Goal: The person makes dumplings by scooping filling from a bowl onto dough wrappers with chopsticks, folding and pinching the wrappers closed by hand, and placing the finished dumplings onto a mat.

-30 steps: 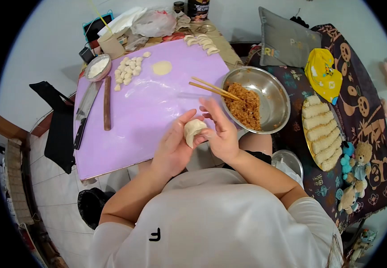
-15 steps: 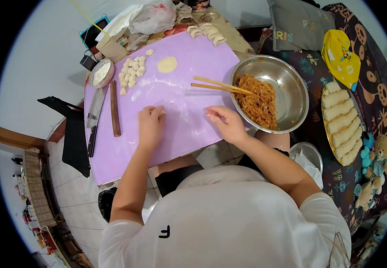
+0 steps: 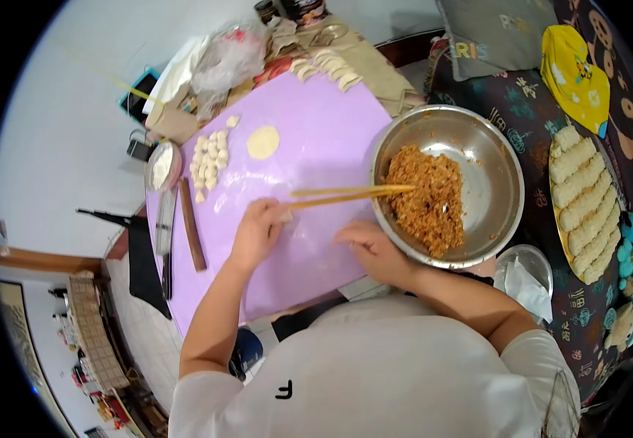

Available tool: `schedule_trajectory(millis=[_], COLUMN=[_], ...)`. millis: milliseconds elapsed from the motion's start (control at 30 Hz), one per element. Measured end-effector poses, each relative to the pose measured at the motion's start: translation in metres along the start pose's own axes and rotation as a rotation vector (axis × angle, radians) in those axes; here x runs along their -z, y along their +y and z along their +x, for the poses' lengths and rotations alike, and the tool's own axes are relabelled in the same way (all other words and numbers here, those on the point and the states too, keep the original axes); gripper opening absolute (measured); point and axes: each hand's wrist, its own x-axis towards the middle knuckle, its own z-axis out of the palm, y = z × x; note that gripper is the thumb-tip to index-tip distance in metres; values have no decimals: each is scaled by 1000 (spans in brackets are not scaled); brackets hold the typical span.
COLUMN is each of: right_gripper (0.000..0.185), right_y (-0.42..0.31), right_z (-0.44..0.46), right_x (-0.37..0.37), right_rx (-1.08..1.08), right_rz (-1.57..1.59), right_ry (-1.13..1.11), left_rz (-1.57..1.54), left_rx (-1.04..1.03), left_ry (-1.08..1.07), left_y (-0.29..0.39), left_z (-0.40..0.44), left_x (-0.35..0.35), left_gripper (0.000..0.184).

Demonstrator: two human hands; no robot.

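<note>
My left hand [image 3: 256,235] hovers over the purple mat [image 3: 309,285], its fingers closed around a small pale piece [image 3: 286,216] that looks like dough and is mostly hidden. A pair of chopsticks [image 3: 338,196] leans over the steel bowl's rim, tips in the brown minced filling [image 3: 426,197]. Their blurred outer ends reach close to my left fingertips. Beside the steel bowl [image 3: 495,197], my right hand [image 3: 376,252] is empty, its fingers loosely bent and partly apart. A round dough wrapper [image 3: 263,142] lies flat on the mat, right of several small dough lumps [image 3: 210,157].
A rolling pin [image 3: 193,230], a knife [image 3: 164,241] and a flour bowl [image 3: 163,168] line the left side. Folded dumplings [image 3: 334,69] sit at the far edge. On the right are a tray of pale rolls [image 3: 583,201] and a smaller metal bowl [image 3: 543,259].
The whole view has shifted and tilted, with the bowl now looking larger. My right hand has turned and its fingers curl more. The chopsticks lie at a different angle, ends nearer my left hand.
</note>
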Motion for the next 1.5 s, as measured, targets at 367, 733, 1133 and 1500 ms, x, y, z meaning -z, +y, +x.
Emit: schedule_trajectory(millis=[367, 733, 1133, 1500], right_gripper=[18, 14, 17, 18], right_y=[-2, -9, -5, -10], right_z=[3, 8, 6, 5], right_x=[8, 21, 16, 12], right_rx=[26, -6, 17, 10], right_rz=[45, 7, -6, -21], right_ry=[-27, -100, -74, -51], left_rz=[-304, -123, -142, 5], left_rx=[225, 80, 118, 313], left_ry=[-27, 43, 44, 22], left_y=[-26, -69, -68, -106], left_z=[221, 305, 297, 223], left_x=[-11, -51, -57, 21], left_gripper=[31, 29, 26, 25])
